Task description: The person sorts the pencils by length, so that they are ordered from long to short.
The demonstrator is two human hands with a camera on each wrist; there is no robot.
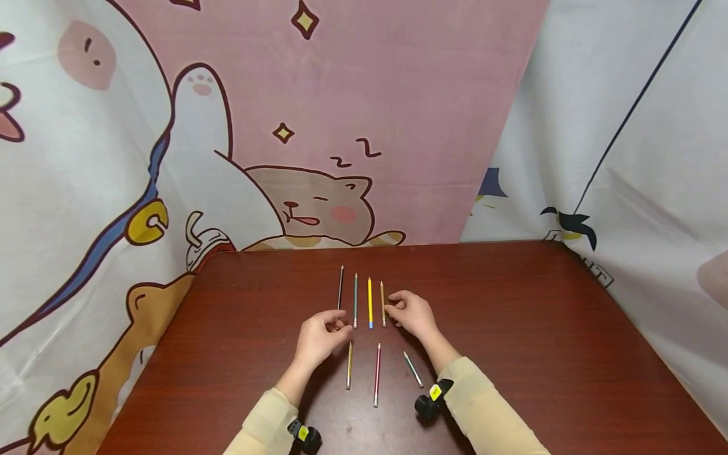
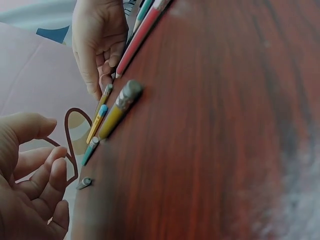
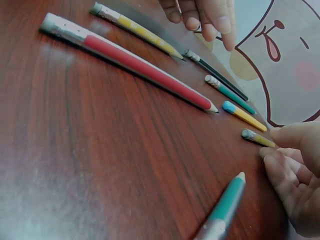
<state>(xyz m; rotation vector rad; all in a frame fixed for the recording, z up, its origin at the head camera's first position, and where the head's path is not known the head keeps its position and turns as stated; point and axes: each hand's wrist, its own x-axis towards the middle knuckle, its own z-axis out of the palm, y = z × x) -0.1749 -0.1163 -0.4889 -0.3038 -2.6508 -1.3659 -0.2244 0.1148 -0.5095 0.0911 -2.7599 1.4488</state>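
Observation:
A back row of upright-lying pencils runs from a black pencil (image 1: 340,287) through a green pencil (image 1: 355,300) and a yellow pencil (image 1: 370,303) to a gold-coloured pencil (image 1: 383,304). Close beside the gold-coloured one is my right hand (image 1: 413,314), thumb and forefinger apart; whether they touch it I cannot tell. My left hand (image 1: 320,338) hovers near the lower ends of the black and green pencils, fingers loosely bent and holding nothing. Nearer me lie a yellow patterned pencil (image 3: 145,34), a red pencil (image 3: 145,67) and a short green pencil (image 3: 227,202), which slants.
The brown tabletop (image 1: 512,328) extends to both sides of the pencils. Behind it hangs a pink and white cartoon cloth (image 1: 432,126). Dark wrist cameras sit at both cuffs, close above the table.

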